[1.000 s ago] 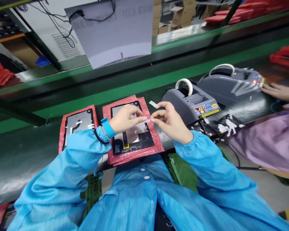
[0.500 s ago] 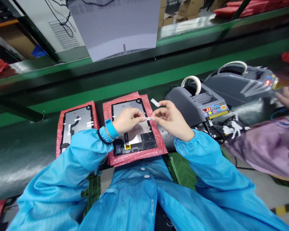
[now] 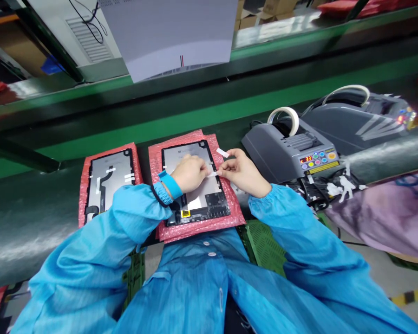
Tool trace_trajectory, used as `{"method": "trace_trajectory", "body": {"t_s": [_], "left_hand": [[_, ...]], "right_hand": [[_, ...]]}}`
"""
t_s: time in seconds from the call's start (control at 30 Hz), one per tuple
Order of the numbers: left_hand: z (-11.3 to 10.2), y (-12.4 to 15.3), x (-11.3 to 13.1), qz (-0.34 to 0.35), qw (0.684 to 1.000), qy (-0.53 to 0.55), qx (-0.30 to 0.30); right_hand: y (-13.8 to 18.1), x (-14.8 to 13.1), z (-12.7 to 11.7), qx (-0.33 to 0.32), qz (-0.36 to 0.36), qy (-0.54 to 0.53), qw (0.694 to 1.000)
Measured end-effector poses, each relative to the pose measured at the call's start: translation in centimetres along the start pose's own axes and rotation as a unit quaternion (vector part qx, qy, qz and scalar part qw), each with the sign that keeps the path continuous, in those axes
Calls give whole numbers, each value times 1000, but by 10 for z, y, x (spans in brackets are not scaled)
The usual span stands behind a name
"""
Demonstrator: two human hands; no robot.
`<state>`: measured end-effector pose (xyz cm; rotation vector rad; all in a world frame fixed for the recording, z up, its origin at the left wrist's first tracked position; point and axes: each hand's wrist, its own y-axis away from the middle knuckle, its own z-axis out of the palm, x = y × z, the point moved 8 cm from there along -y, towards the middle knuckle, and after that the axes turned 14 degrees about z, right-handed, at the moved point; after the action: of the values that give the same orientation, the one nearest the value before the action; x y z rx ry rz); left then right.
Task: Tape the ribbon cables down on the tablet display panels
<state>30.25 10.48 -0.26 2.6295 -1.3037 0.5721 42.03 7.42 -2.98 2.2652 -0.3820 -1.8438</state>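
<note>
A short strip of white tape (image 3: pixel 213 174) is stretched between my two hands over the right edge of a grey and black tablet screen panel (image 3: pixel 176 157). My left hand (image 3: pixel 191 173) lies over the panel, its thumb and fingertips closed on the strip's left end. At the right end, my right hand (image 3: pixel 243 174) pinches the same strip. A second piece of white tape (image 3: pixel 222 152) sticks out from my right hand's fingertips. The panel rests on red bubble wrap (image 3: pixel 156 160), and my left hand hides its middle.
Left of it lies a similar panel (image 3: pixel 120 164) with white tape pieces on it, also on red bubble wrap. To the right stand two grey tape dispensers (image 3: pixel 282 146) with rolls, beside tape scraps (image 3: pixel 344 186). A co-worker's purple sleeve (image 3: pixel 386 213) is at far right.
My left hand has turned and moved slightly right, lower over the panel. The strip between my hands now lies close to the panel's edge. The co-worker's hand has left the view.
</note>
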Motion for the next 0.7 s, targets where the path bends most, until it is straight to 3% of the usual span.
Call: {"method": "trace_trajectory", "body": {"t_s": [0.43,0.7], "left_hand": [[12,-3,2,-9,997,-48,-52],[13,-3,6,-15,996,-56,-66]], "right_hand": [[-8,3,-1,1,36,73,997],[-11,7,4,-25,54,53,997]]}}
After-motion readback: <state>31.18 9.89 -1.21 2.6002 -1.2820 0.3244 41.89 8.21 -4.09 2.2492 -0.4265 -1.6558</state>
